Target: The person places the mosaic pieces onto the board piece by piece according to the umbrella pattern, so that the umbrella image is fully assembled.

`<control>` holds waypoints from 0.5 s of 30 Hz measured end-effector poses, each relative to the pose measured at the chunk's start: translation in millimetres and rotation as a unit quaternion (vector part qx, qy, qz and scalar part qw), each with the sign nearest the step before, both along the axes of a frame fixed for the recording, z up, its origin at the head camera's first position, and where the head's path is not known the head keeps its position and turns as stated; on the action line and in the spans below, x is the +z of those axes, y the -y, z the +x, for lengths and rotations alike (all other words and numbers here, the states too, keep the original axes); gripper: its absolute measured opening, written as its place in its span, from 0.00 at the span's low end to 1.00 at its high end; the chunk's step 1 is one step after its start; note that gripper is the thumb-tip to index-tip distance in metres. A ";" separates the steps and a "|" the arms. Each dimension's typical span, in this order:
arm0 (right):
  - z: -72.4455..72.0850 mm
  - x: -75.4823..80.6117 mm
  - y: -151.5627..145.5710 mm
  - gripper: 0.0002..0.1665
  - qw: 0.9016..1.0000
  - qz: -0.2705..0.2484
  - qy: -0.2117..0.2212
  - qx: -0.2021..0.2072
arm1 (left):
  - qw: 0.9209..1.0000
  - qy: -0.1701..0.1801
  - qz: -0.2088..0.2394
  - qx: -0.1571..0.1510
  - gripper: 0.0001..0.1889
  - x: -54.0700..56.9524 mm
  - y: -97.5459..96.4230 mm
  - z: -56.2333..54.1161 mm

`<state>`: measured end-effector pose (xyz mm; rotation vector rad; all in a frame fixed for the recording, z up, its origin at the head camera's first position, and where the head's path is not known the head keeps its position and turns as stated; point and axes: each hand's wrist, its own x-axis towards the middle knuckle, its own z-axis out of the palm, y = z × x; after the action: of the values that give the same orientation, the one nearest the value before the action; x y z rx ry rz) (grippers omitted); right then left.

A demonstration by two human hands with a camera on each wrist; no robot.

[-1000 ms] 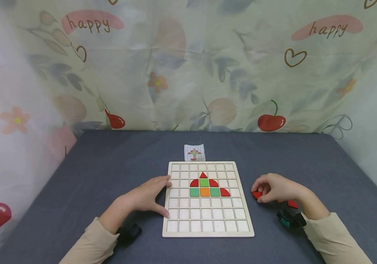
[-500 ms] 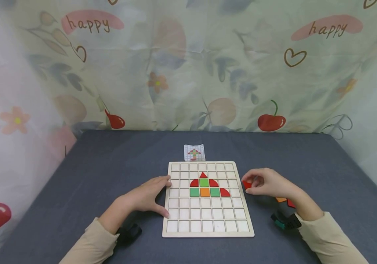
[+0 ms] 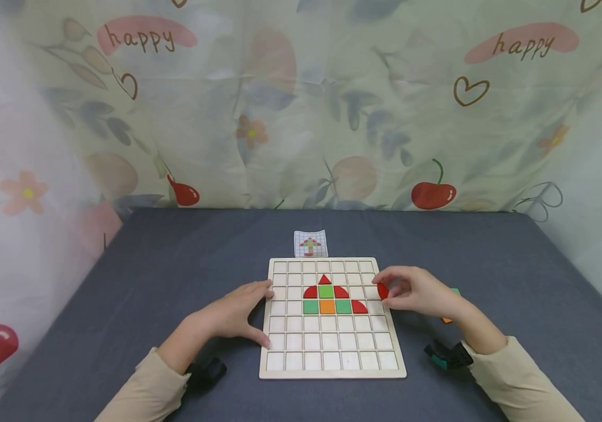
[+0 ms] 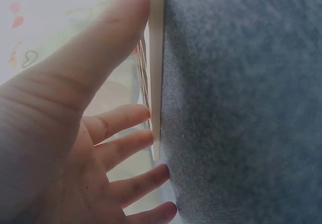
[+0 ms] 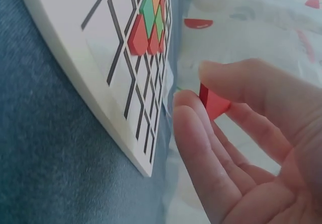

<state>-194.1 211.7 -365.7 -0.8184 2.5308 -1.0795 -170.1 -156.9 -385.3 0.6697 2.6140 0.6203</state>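
A pale wooden grid board (image 3: 332, 374) lies on the dark table. In its cells sit a red triangle (image 3: 324, 280), an orange square (image 3: 327, 307), several green squares (image 3: 325, 292) and several red quarter-circle tiles (image 3: 359, 307). My left hand (image 3: 227, 310) rests against the board's left edge, thumb and fingers spread; the left wrist view shows fingertips (image 4: 143, 112) at that edge. Over the board's right edge, my right hand (image 3: 419, 291) pinches a red tile with a curved side (image 3: 382, 291) between thumb and fingers. The right wrist view shows this red tile (image 5: 216, 104) held above the surface, partly covered.
A small pattern card (image 3: 310, 244) lies just behind the board. Partly hidden by the right forearm are a loose orange tile (image 3: 446, 320) and a green tile (image 3: 456, 291). A printed curtain (image 3: 301, 117) hangs behind the table.
Holding the red tile, my right hand has moved left from the loose pieces to the board's right edge. My left hand has stayed in place at the left edge.
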 end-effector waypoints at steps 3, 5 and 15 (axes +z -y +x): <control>0.0 0.6 3.5 0.23 1.000 -0.002 -0.002 -0.009 | 1.000 0.000 -0.001 0.000 0.49 -0.2 0.1 -0.3; 0.2 0.7 6.3 0.23 1.000 -0.001 -0.008 -0.015 | 1.000 -0.001 -0.002 -0.001 0.49 -0.4 0.1 -0.5; -0.5 -2.1 20.5 0.21 1.000 -0.016 -0.024 -0.011 | 1.000 -0.001 0.000 -0.003 0.49 -0.6 0.8 -0.2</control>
<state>-194.6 191.2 -367.9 -0.8375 2.5746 -1.1234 -170.3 -157.8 -385.9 0.6795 2.6127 0.6181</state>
